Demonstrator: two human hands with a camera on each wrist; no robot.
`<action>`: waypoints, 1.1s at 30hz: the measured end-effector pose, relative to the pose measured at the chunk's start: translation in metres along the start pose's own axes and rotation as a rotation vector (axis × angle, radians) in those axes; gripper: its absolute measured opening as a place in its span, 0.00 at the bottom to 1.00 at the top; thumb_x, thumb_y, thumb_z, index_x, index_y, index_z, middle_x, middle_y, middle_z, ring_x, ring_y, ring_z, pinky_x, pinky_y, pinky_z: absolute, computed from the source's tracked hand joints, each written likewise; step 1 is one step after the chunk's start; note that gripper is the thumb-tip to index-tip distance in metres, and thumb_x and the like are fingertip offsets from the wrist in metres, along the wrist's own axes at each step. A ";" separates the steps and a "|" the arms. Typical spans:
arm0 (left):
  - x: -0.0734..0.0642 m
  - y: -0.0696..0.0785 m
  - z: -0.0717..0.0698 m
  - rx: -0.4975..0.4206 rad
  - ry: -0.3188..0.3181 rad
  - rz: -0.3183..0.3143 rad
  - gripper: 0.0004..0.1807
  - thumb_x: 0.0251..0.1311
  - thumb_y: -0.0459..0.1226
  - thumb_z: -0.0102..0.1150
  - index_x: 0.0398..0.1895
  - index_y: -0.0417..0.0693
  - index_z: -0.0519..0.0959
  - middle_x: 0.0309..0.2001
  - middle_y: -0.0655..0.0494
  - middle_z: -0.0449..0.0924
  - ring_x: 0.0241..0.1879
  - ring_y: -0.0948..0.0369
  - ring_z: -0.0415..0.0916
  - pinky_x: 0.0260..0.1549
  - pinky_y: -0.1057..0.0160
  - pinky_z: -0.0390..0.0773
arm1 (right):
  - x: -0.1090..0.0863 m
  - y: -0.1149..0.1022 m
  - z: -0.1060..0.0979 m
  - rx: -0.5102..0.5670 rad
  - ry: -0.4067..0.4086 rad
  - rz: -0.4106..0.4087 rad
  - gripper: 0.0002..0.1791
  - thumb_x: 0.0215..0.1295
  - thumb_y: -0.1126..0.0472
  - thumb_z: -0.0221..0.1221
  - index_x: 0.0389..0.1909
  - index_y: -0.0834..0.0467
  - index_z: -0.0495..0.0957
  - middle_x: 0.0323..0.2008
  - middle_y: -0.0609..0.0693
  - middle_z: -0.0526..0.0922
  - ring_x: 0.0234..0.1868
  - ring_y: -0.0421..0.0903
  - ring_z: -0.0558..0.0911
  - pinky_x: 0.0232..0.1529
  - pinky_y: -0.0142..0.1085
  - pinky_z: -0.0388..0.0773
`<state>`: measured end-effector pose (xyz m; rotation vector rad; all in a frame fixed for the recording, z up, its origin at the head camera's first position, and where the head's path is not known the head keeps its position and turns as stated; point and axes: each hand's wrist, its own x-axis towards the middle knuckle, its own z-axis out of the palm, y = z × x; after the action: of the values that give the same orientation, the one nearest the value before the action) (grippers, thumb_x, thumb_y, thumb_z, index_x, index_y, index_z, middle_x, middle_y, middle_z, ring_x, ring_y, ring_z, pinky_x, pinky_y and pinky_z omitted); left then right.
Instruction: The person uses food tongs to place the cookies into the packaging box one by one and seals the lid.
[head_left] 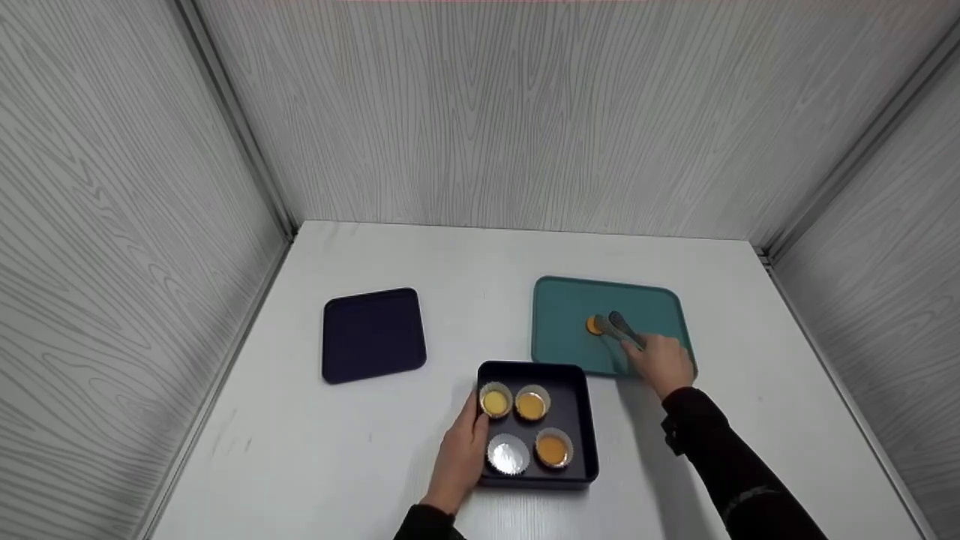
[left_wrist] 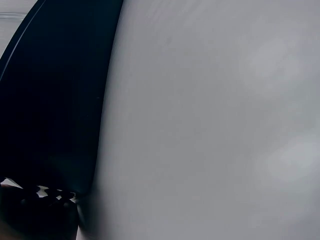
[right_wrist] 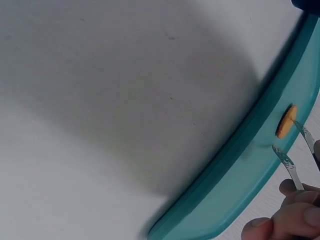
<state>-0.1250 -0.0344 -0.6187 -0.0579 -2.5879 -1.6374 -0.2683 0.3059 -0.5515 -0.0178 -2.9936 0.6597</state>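
My left hand (head_left: 459,454) grips the left side of a dark square baking pan (head_left: 577,420), its thumb at the rim. Inside stand several fluted baking cups: one with a yellow disc (head_left: 495,403), two with orange discs (head_left: 532,406), and one showing bare silver (head_left: 508,454). Over a teal tray (head_left: 570,300), my right hand (head_left: 664,367) holds small tongs (head_left: 628,331) with their arms spread. Another orange disc (right_wrist: 287,121) lies on that tray; one tong tip overlaps it, the other is apart from it. A dark form fills the left wrist view's left side, hiding the fingers.
To the left on the white table (head_left: 300,450) lies a flat dark purple tray (head_left: 373,335). Grey wood-grain panels (head_left: 480,112) wall in the table at the back and both sides. The pan stands close to the teal tray's front edge.
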 end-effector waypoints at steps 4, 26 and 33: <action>0.000 -0.001 0.001 -0.002 0.001 0.003 0.31 0.82 0.44 0.41 0.81 0.41 0.56 0.76 0.42 0.62 0.75 0.45 0.60 0.74 0.47 0.61 | 0.001 0.000 0.002 0.012 0.017 -0.020 0.27 0.74 0.47 0.60 0.55 0.68 0.83 0.36 0.63 0.88 0.22 0.47 0.78 0.25 0.39 0.75; 0.000 0.000 0.000 -0.006 0.000 -0.005 0.30 0.81 0.42 0.42 0.81 0.42 0.56 0.76 0.44 0.62 0.75 0.47 0.61 0.74 0.48 0.62 | -0.003 -0.005 0.008 -0.094 0.037 -0.087 0.26 0.73 0.47 0.61 0.56 0.65 0.83 0.40 0.69 0.87 0.27 0.60 0.85 0.26 0.53 0.82; 0.000 0.001 0.000 -0.015 -0.003 -0.003 0.30 0.81 0.41 0.41 0.81 0.40 0.56 0.77 0.43 0.62 0.75 0.46 0.60 0.74 0.47 0.61 | -0.004 -0.007 0.006 -0.092 0.051 -0.101 0.25 0.72 0.48 0.62 0.56 0.65 0.84 0.43 0.68 0.87 0.30 0.64 0.86 0.29 0.56 0.83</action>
<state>-0.1252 -0.0342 -0.6182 -0.0580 -2.5793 -1.6590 -0.2650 0.2972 -0.5539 0.1088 -2.9500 0.5036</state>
